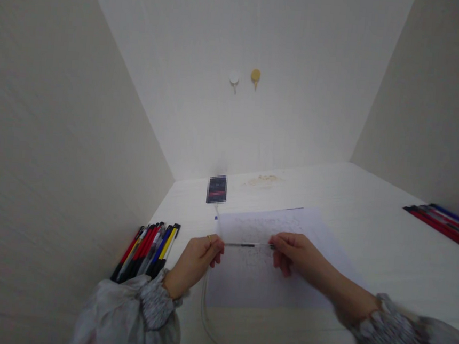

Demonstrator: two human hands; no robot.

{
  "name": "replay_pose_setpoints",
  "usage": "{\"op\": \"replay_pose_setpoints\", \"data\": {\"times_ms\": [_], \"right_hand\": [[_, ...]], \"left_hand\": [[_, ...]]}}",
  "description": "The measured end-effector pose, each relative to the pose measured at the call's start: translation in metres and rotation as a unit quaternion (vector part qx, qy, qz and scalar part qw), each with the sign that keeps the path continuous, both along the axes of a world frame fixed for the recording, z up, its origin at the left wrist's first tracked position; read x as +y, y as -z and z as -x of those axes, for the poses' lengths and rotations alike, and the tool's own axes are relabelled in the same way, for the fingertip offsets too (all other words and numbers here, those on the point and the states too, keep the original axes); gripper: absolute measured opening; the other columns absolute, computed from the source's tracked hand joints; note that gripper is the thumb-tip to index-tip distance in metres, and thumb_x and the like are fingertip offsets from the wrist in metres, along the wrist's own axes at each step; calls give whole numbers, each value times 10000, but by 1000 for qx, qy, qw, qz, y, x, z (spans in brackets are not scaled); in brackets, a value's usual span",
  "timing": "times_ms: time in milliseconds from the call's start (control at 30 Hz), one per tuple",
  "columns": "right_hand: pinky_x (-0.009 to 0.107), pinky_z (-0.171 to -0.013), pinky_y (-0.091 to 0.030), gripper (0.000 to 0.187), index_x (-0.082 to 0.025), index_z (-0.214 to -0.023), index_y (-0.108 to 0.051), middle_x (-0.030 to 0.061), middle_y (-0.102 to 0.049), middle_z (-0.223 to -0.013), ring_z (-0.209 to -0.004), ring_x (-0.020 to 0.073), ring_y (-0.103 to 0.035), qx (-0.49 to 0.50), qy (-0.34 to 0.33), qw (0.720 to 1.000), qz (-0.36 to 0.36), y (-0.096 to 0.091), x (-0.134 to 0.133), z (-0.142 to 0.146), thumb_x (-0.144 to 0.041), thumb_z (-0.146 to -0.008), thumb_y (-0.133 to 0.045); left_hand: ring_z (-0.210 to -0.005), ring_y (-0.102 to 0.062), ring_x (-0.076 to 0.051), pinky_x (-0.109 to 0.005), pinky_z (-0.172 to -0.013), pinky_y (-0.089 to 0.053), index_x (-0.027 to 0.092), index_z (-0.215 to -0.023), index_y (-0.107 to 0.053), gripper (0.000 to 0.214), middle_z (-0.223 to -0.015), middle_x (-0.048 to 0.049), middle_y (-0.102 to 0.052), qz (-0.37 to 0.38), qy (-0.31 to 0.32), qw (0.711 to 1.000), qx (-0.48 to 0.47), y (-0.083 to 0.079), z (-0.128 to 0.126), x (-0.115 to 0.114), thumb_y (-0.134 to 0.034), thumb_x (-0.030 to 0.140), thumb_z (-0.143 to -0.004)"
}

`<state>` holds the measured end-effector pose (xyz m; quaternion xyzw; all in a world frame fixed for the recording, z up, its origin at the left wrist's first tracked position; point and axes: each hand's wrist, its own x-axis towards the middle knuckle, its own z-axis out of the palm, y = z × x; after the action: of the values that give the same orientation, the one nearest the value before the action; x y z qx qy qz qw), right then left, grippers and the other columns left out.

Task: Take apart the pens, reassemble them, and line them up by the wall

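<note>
Over paper sheet (259, 290) on white tabletop (381, 223): thin pen refill (243, 245), left hand (201, 254) pinching one end, right hand (292, 251) pinching the other; pens (147, 247) beside left sleeve (132, 313).

A thin, straight rod (243, 245), resembling a pen refill, runs nearly level between the left hand (200, 252) and the right hand (293, 248), over the paper sheet (251, 289). It is greyish at left, dark mid-length, clear towards the right.
</note>
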<state>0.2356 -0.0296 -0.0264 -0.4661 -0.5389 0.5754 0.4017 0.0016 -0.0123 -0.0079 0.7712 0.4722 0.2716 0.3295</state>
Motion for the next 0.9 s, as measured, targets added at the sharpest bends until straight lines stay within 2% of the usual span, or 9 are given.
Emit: {"op": "replay_pose_setpoints", "data": {"times_ms": [100,200,267,333,467,567,667,767,900], "right_hand": [[210,-515,-395,159,-160,-629,-531,1,-575,-645,-549,88,-530,33,49,996,-60,1,2,-3,-292,-607,-617],[238,-638,-419,212,-196,-792,-534,12,-584,-817,-722,115,-556,116,66,990,-48,-1,2,-5,-297,-623,-613],[269,-533,-429,271,-202,-895,-497,29,-594,-758,-599,127,-565,138,37,989,23,-2,1,-5,-403,-715,-487],[249,-406,-378,298,-172,-833,-505,25,-583,-633,-434,112,-512,116,9,991,70,0,1,-4,-443,-730,-438],[220,-502,-394,162,-151,-627,-521,4,-576,-654,-524,85,-515,72,58,996,-6,6,4,-7,-263,-586,-631],[228,-617,-412,183,-170,-721,-544,6,-581,-762,-669,104,-543,97,102,989,-39,4,6,-9,-239,-581,-639],[257,-545,-431,278,-174,-873,-521,43,-584,-784,-608,119,-559,135,73,988,18,2,4,-8,-389,-697,-519],[232,-383,-366,314,-141,-769,-530,45,-581,-651,-424,97,-502,103,5,992,67,3,1,-6,-444,-719,-461],[204,-393,-328,184,-144,-693,-537,-19,-535,-554,-415,69,-453,65,23,997,22,5,3,-8,-313,-637,-584]], "left_hand": [[-461,-479,-103,-197,-465,-356,160,-628,-513,343,-508,22,-518,-8,-9,1000,5,1,1,1,-321,379,-809],[-482,-492,-108,-200,-477,-360,161,-636,-517,336,-525,17,-523,-23,-16,1000,15,2,1,1,-324,374,-810],[-496,-503,-110,-202,-483,-363,162,-640,-521,329,-541,14,-532,-29,-14,999,21,1,0,1,-329,369,-810],[-503,-511,-112,-204,-489,-366,164,-648,-524,319,-550,15,-539,-33,-9,999,28,1,0,0,-334,364,-808],[-505,-520,-115,-209,-501,-366,169,-641,-521,308,-544,20,-540,-51,-7,997,56,0,0,0,-343,359,-805],[-504,-525,-115,-211,-505,-363,170,-637,-521,308,-543,19,-544,-58,-9,996,71,-2,-1,0,-343,360,-803],[-498,-527,-115,-213,-507,-364,172,-647,-531,303,-536,19,-550,-65,-9,995,76,-4,-3,-1,-341,351,-801],[-504,-532,-116,-215,-517,-374,172,-680,-549,281,-562,11,-575,-77,-19,994,73,-6,-3,-1,-352,338,-795],[-532,-557,-128,-227,-536,-406,166,-843,-567,252,-653,-12,-620,-77,-35,995,50,-3,-2,0,-403,342,-768]]}}
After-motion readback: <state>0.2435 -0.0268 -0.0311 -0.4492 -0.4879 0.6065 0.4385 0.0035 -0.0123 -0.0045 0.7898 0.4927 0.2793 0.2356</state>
